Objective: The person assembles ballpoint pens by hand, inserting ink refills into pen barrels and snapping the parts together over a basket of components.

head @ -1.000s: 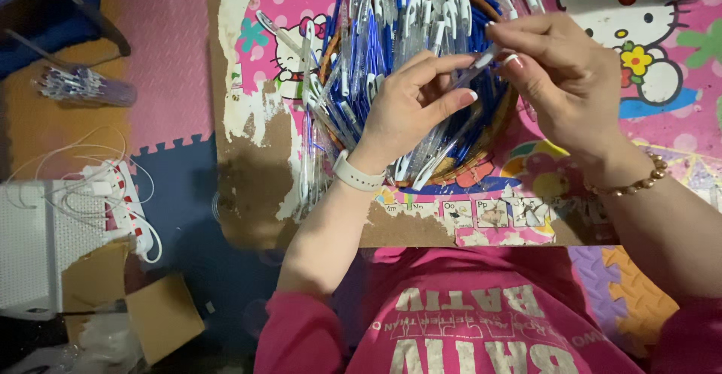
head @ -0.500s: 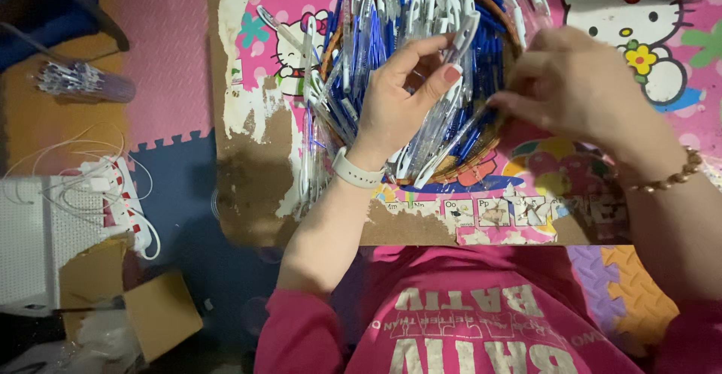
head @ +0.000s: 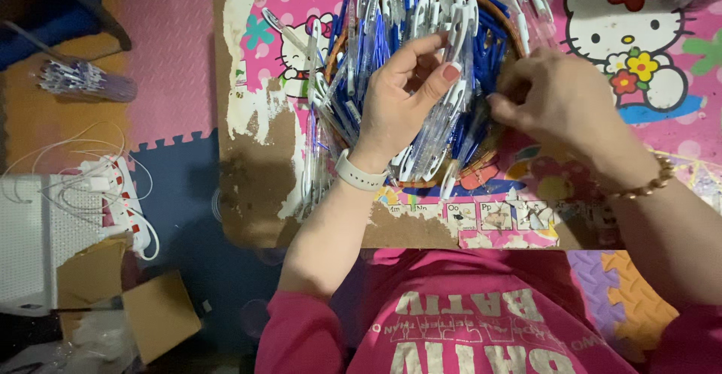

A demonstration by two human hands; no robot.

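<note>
Two hands over the pen pile [head: 391, 51]. My left hand [head: 402, 92] pinches one clear pen [head: 459, 39] (thumb and fingers). My right hand [head: 560, 99] digs among pens; grip hidden.

Heaped blue-and-clear pens [head: 421, 66], jumbled, filling round basket [head: 519, 32]; one in fingers

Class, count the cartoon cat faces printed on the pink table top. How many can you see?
2. One cartoon cat face lies at the top right corner; a smaller cat face sits left of the pen pile. The pens may hide others.
</note>
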